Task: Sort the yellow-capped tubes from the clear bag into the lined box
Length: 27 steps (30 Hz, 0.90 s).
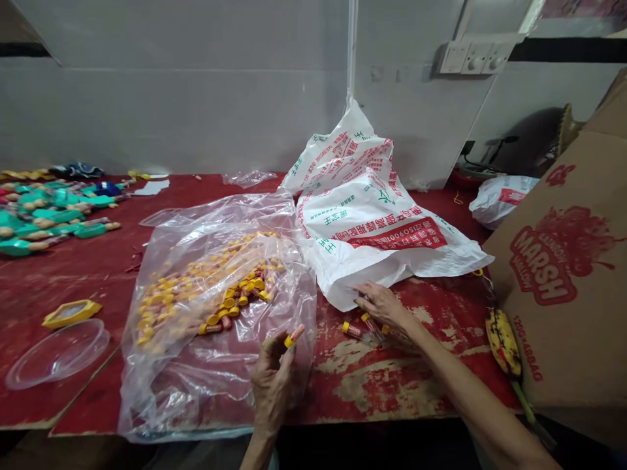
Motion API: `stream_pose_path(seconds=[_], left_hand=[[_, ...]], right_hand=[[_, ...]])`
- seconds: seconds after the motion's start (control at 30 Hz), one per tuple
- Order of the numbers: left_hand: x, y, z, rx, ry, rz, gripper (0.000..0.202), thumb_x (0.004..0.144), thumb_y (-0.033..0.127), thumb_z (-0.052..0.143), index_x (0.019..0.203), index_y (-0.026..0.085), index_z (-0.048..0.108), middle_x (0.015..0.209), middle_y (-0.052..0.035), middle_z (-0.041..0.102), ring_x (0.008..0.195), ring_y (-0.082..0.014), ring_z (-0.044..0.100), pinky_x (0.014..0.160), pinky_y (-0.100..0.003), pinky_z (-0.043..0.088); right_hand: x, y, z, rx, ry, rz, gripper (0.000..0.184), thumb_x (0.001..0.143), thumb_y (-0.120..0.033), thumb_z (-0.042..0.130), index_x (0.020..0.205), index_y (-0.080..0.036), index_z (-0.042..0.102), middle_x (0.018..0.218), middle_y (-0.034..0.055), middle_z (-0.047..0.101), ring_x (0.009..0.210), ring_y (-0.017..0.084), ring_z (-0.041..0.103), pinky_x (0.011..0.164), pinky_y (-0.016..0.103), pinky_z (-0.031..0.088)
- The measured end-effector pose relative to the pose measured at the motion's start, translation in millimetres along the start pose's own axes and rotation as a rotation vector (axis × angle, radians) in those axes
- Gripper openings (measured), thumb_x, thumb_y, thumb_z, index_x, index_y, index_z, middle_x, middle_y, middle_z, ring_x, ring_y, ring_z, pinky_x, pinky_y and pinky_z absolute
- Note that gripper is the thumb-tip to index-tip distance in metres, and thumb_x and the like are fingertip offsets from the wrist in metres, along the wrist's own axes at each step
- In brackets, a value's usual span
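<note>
My left hand (275,375) pinches a small clear tube (294,335) with a yellow cap and reddish-pink contents, held tilted over the right edge of a clear plastic bag (206,385). Many similar yellow-capped tubes (161,297) are heaped in that bag. My right hand (385,303) reaches to the front edge of a white printed sack (337,281); its fingers are apart and touch or nearly touch the sack. I see nothing held in it. Below its palm and wrist, several more capped tubes (353,330) lie on the red tabletop, partly hidden by the arm.
A yellow tray-like piece (72,313) and a clear plastic lid (59,356) lie at the left. Green-wrapped items (59,215) are piled behind them. At the right stand a cardboard box (563,261) and, against it, a yellow banana-shaped object (503,343). The wall has switches (473,59).
</note>
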<state>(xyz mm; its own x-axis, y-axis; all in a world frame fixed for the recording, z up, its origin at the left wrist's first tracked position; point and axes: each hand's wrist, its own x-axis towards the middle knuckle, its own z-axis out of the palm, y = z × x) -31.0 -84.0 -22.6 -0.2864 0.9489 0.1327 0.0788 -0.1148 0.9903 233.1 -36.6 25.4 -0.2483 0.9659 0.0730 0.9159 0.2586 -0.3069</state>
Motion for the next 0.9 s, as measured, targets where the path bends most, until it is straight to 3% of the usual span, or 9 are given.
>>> stream_pose_path(seconds=[0.1,0.2,0.33,0.5,0.73,0.9], left_hand=[[-16,16,14.4,-0.099,-0.189,-0.061,0.039,0.068,0.045,0.073,0.095,0.018,0.066,0.094,-0.0065,0.069,0.086,-0.0206,0.065,0.078,-0.030,0.052],[-31,27,24.9,-0.057,-0.284,-0.035,0.029,0.072,0.040,0.070,0.091,0.018,0.068,0.088,-0.0052,0.069,0.081,-0.0192,0.064,0.074,-0.028,0.052],[-43,33,23.2,0.074,-0.312,0.116,0.018,0.077,0.032,0.066,0.089,0.020,0.070,0.085,-0.0036,0.068,0.079,-0.0174,0.062,0.072,-0.026,0.050],[-46,37,14.2,0.105,-0.470,0.206,0.016,0.082,0.029,0.061,0.091,0.020,0.071,0.087,-0.0052,0.069,0.081,-0.0185,0.064,0.074,-0.027,0.052],[-67,26,25.3,0.052,-0.422,0.004,0.029,0.084,0.033,0.057,0.109,0.023,0.068,0.109,-0.0046,0.069,0.102,-0.0201,0.064,0.093,-0.031,0.050],[-87,16,33.0,0.019,-0.366,-0.122,0.040,0.085,0.032,0.052,0.121,0.020,0.062,0.123,-0.0070,0.063,0.117,-0.0217,0.056,0.100,-0.033,0.046]], right_hand=[[-51,-11,1,0.300,0.063,-0.151,0.031,0.096,-0.030,0.044,0.123,-0.022,0.058,0.110,0.0075,0.063,0.100,0.018,0.059,0.087,0.029,0.046],[-85,-25,6,0.455,0.066,-0.172,0.035,0.096,-0.033,0.043,0.128,-0.025,0.054,0.115,0.0082,0.062,0.106,0.020,0.056,0.092,0.034,0.045],[-99,-37,17,0.489,0.086,-0.155,0.035,0.095,-0.029,0.045,0.129,-0.023,0.053,0.121,0.0090,0.060,0.111,0.020,0.055,0.099,0.039,0.042],[-99,-41,22,0.453,0.091,-0.186,0.033,0.095,-0.025,0.045,0.126,-0.025,0.053,0.124,0.0082,0.059,0.117,0.020,0.052,0.103,0.041,0.039],[-105,-54,33,0.515,0.132,-0.255,0.031,0.093,-0.017,0.040,0.121,-0.021,0.053,0.123,0.0086,0.059,0.117,0.018,0.053,0.099,0.035,0.044],[-112,-72,57,0.566,0.211,-0.138,0.024,0.094,-0.020,0.039,0.114,-0.020,0.053,0.110,0.0088,0.061,0.103,0.018,0.058,0.089,0.032,0.050]])
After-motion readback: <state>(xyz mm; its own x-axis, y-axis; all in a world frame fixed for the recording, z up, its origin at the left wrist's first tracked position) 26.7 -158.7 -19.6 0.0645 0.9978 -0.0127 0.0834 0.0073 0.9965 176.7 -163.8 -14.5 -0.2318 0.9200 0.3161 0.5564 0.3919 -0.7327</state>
